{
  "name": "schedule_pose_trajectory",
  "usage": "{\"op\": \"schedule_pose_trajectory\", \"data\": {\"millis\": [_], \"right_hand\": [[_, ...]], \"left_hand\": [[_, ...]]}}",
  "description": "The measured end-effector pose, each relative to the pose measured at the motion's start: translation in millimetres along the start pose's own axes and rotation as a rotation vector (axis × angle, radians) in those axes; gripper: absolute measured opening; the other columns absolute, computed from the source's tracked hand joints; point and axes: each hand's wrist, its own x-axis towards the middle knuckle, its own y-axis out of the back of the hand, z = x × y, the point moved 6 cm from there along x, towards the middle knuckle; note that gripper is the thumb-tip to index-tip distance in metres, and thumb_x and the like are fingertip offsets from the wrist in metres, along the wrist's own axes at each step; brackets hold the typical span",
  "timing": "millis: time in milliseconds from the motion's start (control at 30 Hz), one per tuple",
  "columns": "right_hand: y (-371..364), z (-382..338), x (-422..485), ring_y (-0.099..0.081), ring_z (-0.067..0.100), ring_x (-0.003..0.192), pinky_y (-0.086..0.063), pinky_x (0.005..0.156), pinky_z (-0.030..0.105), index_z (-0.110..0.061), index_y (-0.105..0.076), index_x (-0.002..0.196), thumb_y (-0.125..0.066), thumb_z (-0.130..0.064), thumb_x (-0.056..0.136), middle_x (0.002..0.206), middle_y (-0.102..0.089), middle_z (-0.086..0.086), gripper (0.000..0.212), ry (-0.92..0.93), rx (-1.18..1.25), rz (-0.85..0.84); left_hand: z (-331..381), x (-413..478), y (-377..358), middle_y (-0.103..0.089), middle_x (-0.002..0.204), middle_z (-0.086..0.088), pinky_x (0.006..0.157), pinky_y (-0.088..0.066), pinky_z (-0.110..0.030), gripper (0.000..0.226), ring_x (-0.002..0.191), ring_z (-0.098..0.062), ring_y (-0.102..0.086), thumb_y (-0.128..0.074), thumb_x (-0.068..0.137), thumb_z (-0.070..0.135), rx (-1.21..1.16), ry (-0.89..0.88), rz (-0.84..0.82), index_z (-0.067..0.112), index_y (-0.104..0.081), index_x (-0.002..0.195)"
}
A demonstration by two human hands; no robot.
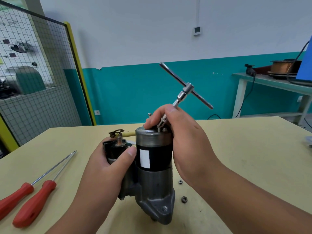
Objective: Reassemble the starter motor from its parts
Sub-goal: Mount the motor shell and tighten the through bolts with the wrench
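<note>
Right hand [182, 132] is pinching the leaning T-handle wrench [185, 89] atop the starter motor [155, 174], centre frame; left hand [108, 166] is gripping the solenoid [116, 146]. Risk: socket slipping off (shaft tilted).

Starter motor [154, 166] upright on table [253, 157]; solenoid [116, 149] on its left side, left hand [108, 168] around it. Right hand [182, 141] at motor top, gripping T-handle wrench [185, 86] tilted up from there. Two screwdrivers [33, 201] side by side, well left of motor. Two nuts [184, 199] just right of motor base. Mesh panel [42, 81] behind table left, bench [270, 81] behind right
</note>
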Motion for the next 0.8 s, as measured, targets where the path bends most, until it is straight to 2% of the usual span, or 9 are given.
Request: {"op": "schedule_pose_trajectory", "data": {"millis": [67,133,200,267,400,500,600,700,800], "right_hand": [[-0.3,-0.4,0.9,-0.067,0.005,0.086,-0.058,0.073,0.021,-0.024,-0.07,0.08,-0.043,-0.038,0.103,0.093,-0.072,-0.003,0.037,0.013,-0.013,-0.001],[-1.9,-1.4,1.4,-0.066,0.0,0.083,-0.053,0.071,0.012,-0.027,-0.07,0.081,-0.043,-0.044,0.104,0.089,-0.072,-0.007,0.039,0.024,-0.011,-0.007],[-2.2,-0.6,2.2,-0.066,-0.001,0.081,-0.055,0.071,0.016,-0.029,-0.071,0.08,-0.043,-0.052,0.101,0.086,-0.073,-0.01,0.041,0.023,-0.003,-0.002],[-1.8,1.4,3.4,-0.067,0.002,0.081,-0.055,0.073,0.02,-0.029,-0.071,0.079,-0.045,-0.054,0.099,0.084,-0.073,-0.01,0.041,0.019,0.009,0.004],[-2.7,0.4,3.8,-0.067,-0.002,0.077,-0.054,0.068,0.015,-0.027,-0.071,0.079,-0.048,-0.056,0.096,0.082,-0.072,-0.013,0.041,0.02,0.028,0.015],[-2.0,4.0,4.6,-0.068,0.002,0.078,-0.054,0.075,0.025,-0.03,-0.071,0.078,-0.049,-0.056,0.096,0.084,-0.073,-0.011,0.038,-0.006,0.03,0.025],[-0.7,8.3,4.2,-0.069,0.008,0.08,-0.058,0.08,0.037,-0.03,-0.07,0.079,-0.051,-0.051,0.1,0.086,-0.074,-0.005,0.035,-0.047,0.065,0.031],[-0.3,5.1,1.0,-0.067,0.006,0.078,-0.056,0.079,0.035,-0.027,-0.067,0.081,-0.048,-0.05,0.102,0.085,-0.073,-0.008,0.036,-0.023,0.023,0.033],[-2.2,-2.4,-3.3,-0.065,0.0,0.077,-0.051,0.076,0.028,-0.028,-0.064,0.079,-0.044,-0.054,0.1,0.084,-0.07,-0.012,0.039,0.042,-0.051,0.019]], "left_hand": [[1.2,0.3,0.4,-0.079,0.086,0.009,0.051,-0.064,-0.045,0.03,0.074,-0.019,-0.08,-0.075,0.066,0.058,0.01,-0.006,0.006,0.05,-0.074,0.095],[0.8,0.5,0.5,-0.078,0.084,0.008,0.048,-0.062,-0.041,0.025,0.074,-0.019,-0.08,-0.076,0.068,0.055,0.0,0.019,0.017,0.049,-0.074,0.092],[-0.7,1.2,0.4,-0.078,0.082,0.008,0.047,-0.061,-0.04,0.018,0.073,-0.021,-0.08,-0.074,0.072,0.052,-0.007,0.034,0.018,0.048,-0.074,0.089],[-2.5,2.4,0.5,-0.079,0.084,0.009,0.052,-0.062,-0.043,0.025,0.076,-0.023,-0.08,-0.074,0.07,0.057,0.021,0.023,0.01,0.049,-0.074,0.093],[-2.7,3.5,1.4,-0.079,0.085,0.011,0.055,-0.062,-0.041,0.024,0.078,-0.017,-0.08,-0.071,0.071,0.057,0.037,0.026,0.021,0.052,-0.072,0.095],[-2.9,2.3,-0.3,-0.079,0.084,0.01,0.061,-0.062,-0.043,0.028,0.079,-0.016,-0.079,-0.071,0.07,0.061,0.052,0.02,0.009,0.049,-0.073,0.095],[-1.8,0.0,-1.5,-0.077,0.081,0.009,0.066,-0.063,-0.048,0.042,0.077,-0.015,-0.077,-0.066,0.062,0.07,0.071,0.003,0.009,0.044,-0.074,0.094],[4.4,-3.7,-1.8,-0.075,0.08,0.012,0.072,-0.061,-0.05,0.043,0.074,-0.009,-0.073,-0.062,0.06,0.073,0.114,-0.041,0.034,0.047,-0.072,0.093],[8.6,-7.0,-0.3,-0.075,0.082,0.012,0.073,-0.059,-0.052,0.041,0.074,-0.007,-0.072,-0.063,0.061,0.071,0.123,-0.096,0.054,0.047,-0.072,0.093]]}}
